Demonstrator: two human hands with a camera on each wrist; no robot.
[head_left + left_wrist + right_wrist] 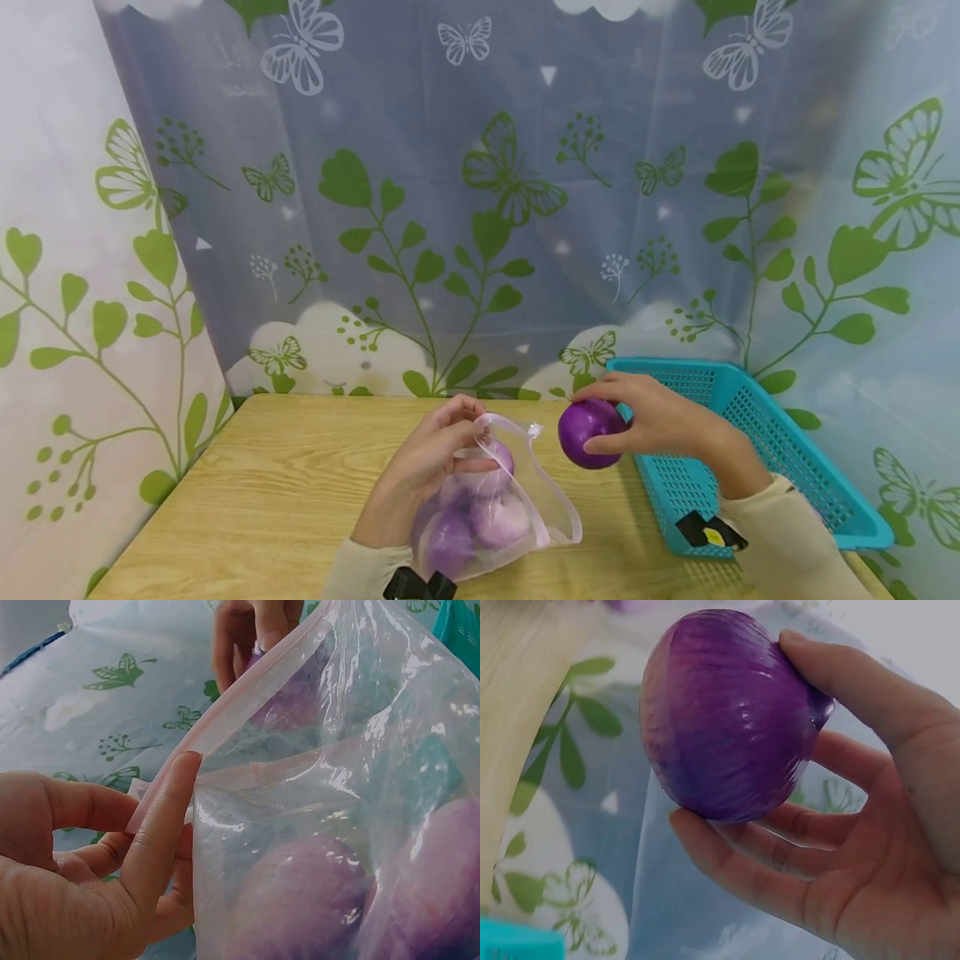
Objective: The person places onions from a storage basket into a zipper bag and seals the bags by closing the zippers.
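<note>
A glossy purple onion [590, 433] is gripped by my right hand [656, 421], held in the air between the bag and the basket. The right wrist view shows thumb and fingers around the onion [731, 716]. My left hand [427, 467] pinches the edge of a clear zip bag [551, 500] with a pale pink rim. Its mouth gapes toward the right hand. Several purple onions [498, 521] lie inside the bag, seen through the plastic. In the left wrist view, the bag's rim [225, 712] runs up from the fingers of the left hand [112, 870].
A turquoise perforated basket [757, 400] stands at the right of the wooden table [300, 467], its near part hidden behind the right forearm. A curtain [450, 208] with leaves and butterflies hangs along the table's back and sides.
</note>
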